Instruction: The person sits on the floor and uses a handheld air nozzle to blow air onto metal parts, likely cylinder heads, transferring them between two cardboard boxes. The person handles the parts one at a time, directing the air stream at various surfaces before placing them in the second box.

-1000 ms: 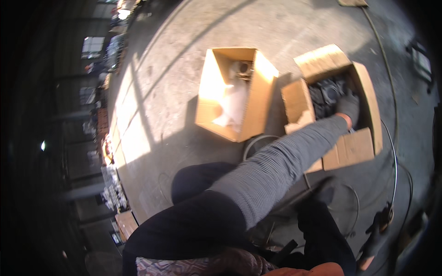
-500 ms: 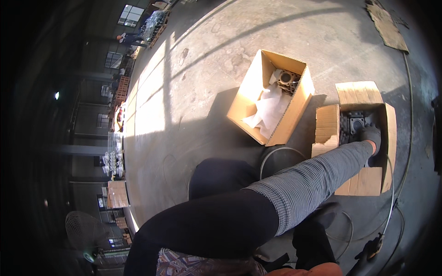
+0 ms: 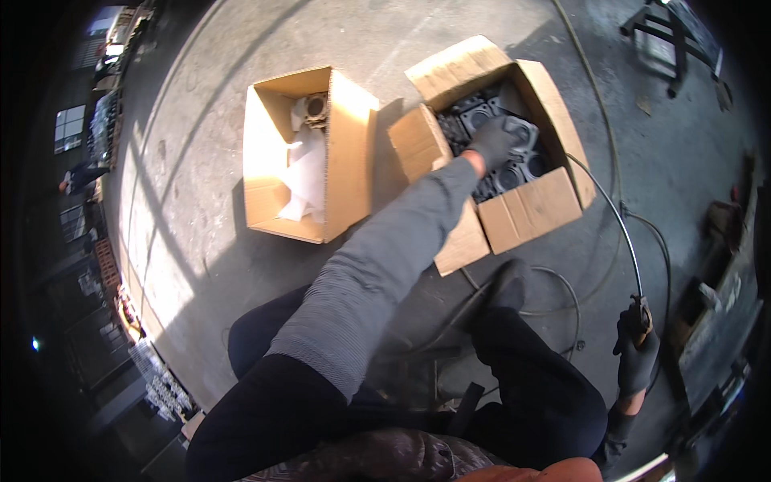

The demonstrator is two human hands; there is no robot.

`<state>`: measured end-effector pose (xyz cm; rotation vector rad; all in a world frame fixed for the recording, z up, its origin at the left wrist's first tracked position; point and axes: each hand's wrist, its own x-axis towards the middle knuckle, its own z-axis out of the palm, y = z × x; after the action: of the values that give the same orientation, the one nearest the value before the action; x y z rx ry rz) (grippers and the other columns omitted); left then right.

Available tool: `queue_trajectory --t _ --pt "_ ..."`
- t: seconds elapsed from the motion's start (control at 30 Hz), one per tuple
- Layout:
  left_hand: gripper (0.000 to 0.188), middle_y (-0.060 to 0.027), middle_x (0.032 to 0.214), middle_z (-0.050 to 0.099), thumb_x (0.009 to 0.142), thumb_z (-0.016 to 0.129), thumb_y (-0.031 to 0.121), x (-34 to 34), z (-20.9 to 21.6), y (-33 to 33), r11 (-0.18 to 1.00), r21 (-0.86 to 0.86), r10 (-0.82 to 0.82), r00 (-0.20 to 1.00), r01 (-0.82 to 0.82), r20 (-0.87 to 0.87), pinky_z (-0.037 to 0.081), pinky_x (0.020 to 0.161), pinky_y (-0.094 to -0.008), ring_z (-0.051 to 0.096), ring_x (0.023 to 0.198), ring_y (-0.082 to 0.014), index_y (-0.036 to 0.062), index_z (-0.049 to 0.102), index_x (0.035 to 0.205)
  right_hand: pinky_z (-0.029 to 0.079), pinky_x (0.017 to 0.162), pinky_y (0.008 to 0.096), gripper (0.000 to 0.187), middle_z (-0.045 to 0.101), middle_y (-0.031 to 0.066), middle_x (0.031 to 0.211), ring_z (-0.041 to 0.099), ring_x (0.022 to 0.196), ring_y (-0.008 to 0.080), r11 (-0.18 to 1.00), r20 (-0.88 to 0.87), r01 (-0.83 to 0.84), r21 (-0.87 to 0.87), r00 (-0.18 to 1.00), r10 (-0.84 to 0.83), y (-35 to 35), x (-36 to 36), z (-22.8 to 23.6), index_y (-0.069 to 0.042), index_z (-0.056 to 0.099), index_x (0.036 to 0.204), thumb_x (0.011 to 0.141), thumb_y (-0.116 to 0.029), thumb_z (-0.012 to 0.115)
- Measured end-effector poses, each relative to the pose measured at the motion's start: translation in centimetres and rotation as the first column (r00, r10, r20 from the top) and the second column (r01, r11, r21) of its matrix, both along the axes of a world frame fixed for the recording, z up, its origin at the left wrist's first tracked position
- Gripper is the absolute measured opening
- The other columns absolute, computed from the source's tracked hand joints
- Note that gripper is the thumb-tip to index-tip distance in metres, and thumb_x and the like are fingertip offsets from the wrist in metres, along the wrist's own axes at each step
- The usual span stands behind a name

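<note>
- Evidently, the left hand [image 3: 495, 141], in a dark glove, reaches down into the open carton [image 3: 530, 221], its fingers bent over a grey metal casting [image 3: 526, 133]; whether they are clamped on it or only resting there, I cannot tell.
- That casting lies inside the carton, under and just to the right of the left hand's fingertips, among similar castings [image 3: 511, 178] that sit below the hand and close to it.
- Judging by its looks, it should be heavy for its bulk and quite stiff, so it would not give under a squeeze.
- Its faces look smooth and could slip in a gloved grip; the body seems hard to break, though edges might chip against neighbours.
- A sound hold would be across the thick rim of its round opening, with thumb and fingers on opposite sides.
- The right hand [image 3: 637, 357], also gloved, is closed around a gun-like tool [image 3: 641, 313], whose thin metal tube [image 3: 619, 210] runs up and away from that hand toward the carton.
- Well to the left of the left hand stands another box [image 3: 351, 153], holding white sheet packing [image 3: 307, 173].
</note>
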<state>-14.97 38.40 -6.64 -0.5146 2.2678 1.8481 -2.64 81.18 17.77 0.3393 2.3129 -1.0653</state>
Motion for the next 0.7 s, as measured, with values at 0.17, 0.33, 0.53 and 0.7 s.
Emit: queue_trajectory --t 0.17,0.33,0.53,0.7 --pt "0.027 -0.0121 0.117 0.072 0.105 0.058 0.010 6.3 7.8 -3.2 0.915 0.402 0.071 0.993 -0.026 -0.097 0.057 0.090 -0.0356 0.069 0.107 -0.0218 0.0025 0.061 0.130 0.043 0.055 0.0221 0.034 0.069 -0.0016 0.091 0.054 0.066 0.0035 0.997 -0.152 -0.058 -0.048 0.987 0.050 -2.0 -0.9 6.8 0.001 0.067 0.129 0.096 -0.003 0.069" --pt "0.043 -0.0135 0.135 0.060 0.105 0.051 0.002 10.7 13.7 -3.4 0.444 0.878 0.184 0.977 -0.178 0.105 0.062 0.096 -0.0523 0.066 0.120 -0.0289 0.0097 0.046 0.147 0.056 0.075 0.0298 0.032 0.073 0.0029 0.097 0.066 0.081 0.0108 0.938 -0.273 -0.347 0.018 0.901 0.339 -3.4 0.7 11.1 0.001 0.069 0.126 0.094 0.001 0.071" --pt "0.036 -0.0144 0.125 0.070 0.105 0.055 0.026 15.7 18.8 -2.3 0.337 0.909 0.143 0.968 -0.246 0.209 0.063 0.088 -0.0540 0.072 0.109 -0.0346 0.0075 0.058 0.136 0.054 0.075 0.0280 0.030 0.073 0.0024 0.095 0.066 0.083 0.0090 0.865 -0.541 -0.489 0.110 0.701 0.465 -3.6 4.1 17.4 0.001 0.070 0.122 0.092 0.001 0.073" --pt "0.038 -0.0172 0.126 0.069 0.108 0.051 0.030 19.4 21.5 1.0 0.377 0.918 0.197 0.979 -0.123 0.051 0.060 0.092 -0.0548 0.071 0.110 -0.0365 0.0065 0.057 0.136 0.050 0.061 0.0302 0.023 0.066 0.0048 0.075 0.062 0.064 0.0124 0.806 -0.508 -0.507 0.305 0.630 0.588 -3.3 8.3 23.1 -0.002 0.070 0.113 0.091 -0.005 0.076"
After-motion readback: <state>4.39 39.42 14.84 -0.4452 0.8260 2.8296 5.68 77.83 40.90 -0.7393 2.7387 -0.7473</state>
